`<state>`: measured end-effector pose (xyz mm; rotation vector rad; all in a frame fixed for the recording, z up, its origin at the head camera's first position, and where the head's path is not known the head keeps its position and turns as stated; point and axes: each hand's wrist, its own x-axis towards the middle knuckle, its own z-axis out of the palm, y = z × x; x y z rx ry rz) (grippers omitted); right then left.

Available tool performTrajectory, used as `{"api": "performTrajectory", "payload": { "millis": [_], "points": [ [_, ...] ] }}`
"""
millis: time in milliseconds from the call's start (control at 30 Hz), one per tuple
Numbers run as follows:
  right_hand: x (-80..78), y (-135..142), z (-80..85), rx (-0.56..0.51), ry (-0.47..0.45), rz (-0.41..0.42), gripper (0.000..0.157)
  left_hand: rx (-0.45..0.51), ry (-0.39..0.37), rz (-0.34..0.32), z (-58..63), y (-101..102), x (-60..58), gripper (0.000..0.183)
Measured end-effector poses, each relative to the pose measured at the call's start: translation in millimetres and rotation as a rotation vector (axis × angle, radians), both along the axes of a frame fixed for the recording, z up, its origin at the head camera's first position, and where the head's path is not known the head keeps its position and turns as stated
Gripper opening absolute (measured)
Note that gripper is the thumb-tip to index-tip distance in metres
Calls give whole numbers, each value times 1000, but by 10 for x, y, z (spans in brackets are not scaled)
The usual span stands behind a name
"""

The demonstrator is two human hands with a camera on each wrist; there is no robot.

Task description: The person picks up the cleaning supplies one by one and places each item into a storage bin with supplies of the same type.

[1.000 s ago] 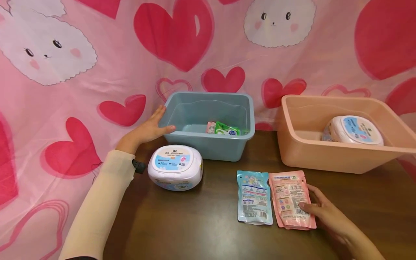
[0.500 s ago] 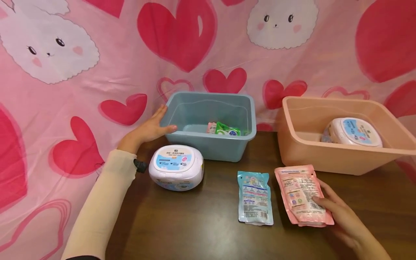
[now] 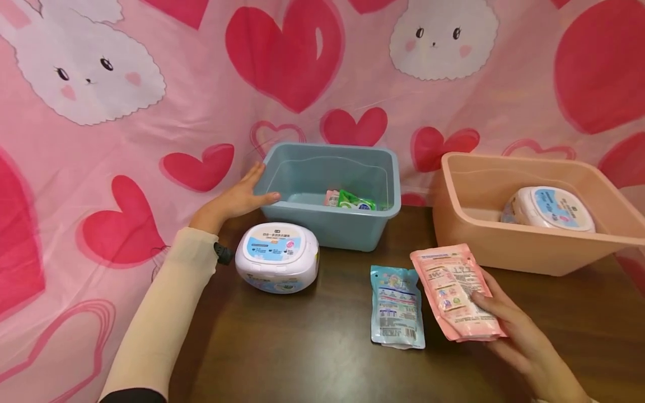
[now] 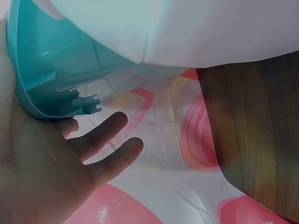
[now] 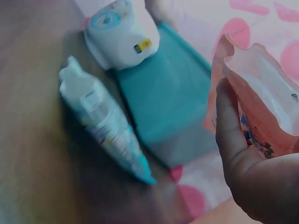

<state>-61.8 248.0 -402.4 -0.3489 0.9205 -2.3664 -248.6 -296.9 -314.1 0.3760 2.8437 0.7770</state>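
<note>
In the head view my right hand [image 3: 516,330] grips a pink pouch [image 3: 458,294] by its right edge, thumb across the printed face. The pouch is tilted, held above the table. The right wrist view shows the pink pouch [image 5: 261,88] from its side, with the hand [image 5: 243,163] against it. To its left a light-blue pouch [image 3: 398,308] lies flat on the table. My left hand [image 3: 232,198] rests with spread fingers at the left corner of the blue bin [image 3: 327,226]. In the left wrist view the fingers [image 4: 105,163] extend past the bin's wall [image 4: 56,60].
A white lidded tub [image 3: 277,257] stands in front of the blue bin. Inside that bin lie a green packet [image 3: 355,201] and a small pink one [image 3: 331,197]. The peach bin [image 3: 529,243] at right holds another white tub [image 3: 551,208]. A heart-patterned cloth [image 3: 201,84] hangs behind.
My right hand has lifted the pink pouch off the table, tilting it and carrying it up beside the light-blue pouch. The left hand stays on the blue bin. The head view has shifted slightly.
</note>
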Motion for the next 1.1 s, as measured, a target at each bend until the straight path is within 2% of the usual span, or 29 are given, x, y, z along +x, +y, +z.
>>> {"api": "performTrajectory", "payload": {
  "millis": [333, 633, 867, 1100],
  "points": [
    [-188, -159, 316, 67, 134, -68, 61, 2, -6, 16, -20, -3, 32, 108],
    [-274, -304, 515, 28, 110, -39, 62, 5, -8, 31, -6, 25, 34, 110],
    [-350, -361, 658, 39, 131, -56, 62, 2, -11, 43, 20, 37, 54, 108],
    [-484, -392, 821, 32, 99, -85, 64, -5, -17, 44, 4, 36, 37, 108]
  ]
}}
